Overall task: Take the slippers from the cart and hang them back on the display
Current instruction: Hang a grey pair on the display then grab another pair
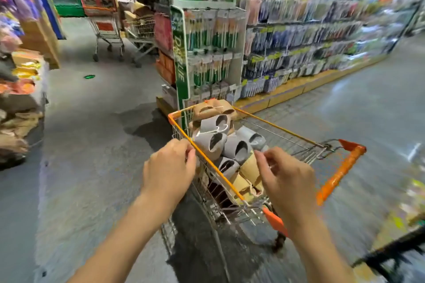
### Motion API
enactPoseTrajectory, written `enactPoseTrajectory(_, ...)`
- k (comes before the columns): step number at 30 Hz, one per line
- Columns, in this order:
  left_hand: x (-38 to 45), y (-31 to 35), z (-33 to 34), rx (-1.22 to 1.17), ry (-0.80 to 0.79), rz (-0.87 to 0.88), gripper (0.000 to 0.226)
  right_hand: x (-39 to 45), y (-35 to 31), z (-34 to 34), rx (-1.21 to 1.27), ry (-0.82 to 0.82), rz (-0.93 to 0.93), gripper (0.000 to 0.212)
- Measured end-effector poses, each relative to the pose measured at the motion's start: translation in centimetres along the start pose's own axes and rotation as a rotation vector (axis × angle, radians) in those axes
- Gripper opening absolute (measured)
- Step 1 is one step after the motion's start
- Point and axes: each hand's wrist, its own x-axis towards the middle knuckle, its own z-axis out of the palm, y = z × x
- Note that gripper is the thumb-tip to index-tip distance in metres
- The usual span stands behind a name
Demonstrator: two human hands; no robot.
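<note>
Left grip (170,165) curled on wire cart (299,138) rim | right grip (285,172) loosely curled, holding nothing | rounded grey, tan slippers (234,147) piled inside

grey shop floor (96,135), stocked shelves (310,48) right.

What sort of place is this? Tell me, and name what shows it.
Most likely a supermarket or general store: a wire shopping cart loaded with slippers, a toothbrush rack, and long stocked shelves lining an aisle.
</note>
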Motion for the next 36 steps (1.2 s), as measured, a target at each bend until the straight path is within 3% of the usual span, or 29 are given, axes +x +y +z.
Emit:
enactPoseTrajectory(10, 16.4, -4.9, 7.6, 0.019, -0.119, -0.081, 0.02, 11.7, 4.3, 14.0, 0.016, -0.097, 0.18, 0.015)
enactPoseTrajectory(15, 22.6, -6.1, 12.8, -0.009, -0.253, -0.058, 0.027, 14.0, 6.9, 19.8, 0.015, -0.164, 0.414, 0.014)
enactPoseTrajectory(22, 27.4, -7.0, 23.2, 0.046, -0.572, 0.135, 0.061, 13.7, 8.5, 31.2, -0.062, -0.443, 0.774, 0.036)
enactPoseTrajectory(26, 29.2, -7.5, 26.9, 0.077, -0.716, 0.259, 0.06, 14.0, 8.8, 35.9, -0.215, -0.586, 0.87, 0.045)
enactPoseTrajectory(36, 30.5, -9.8, 31.7, 0.081, -0.862, 0.572, 0.045, 13.3, 9.2, 39.5, -0.271, -0.492, 1.057, 0.027)
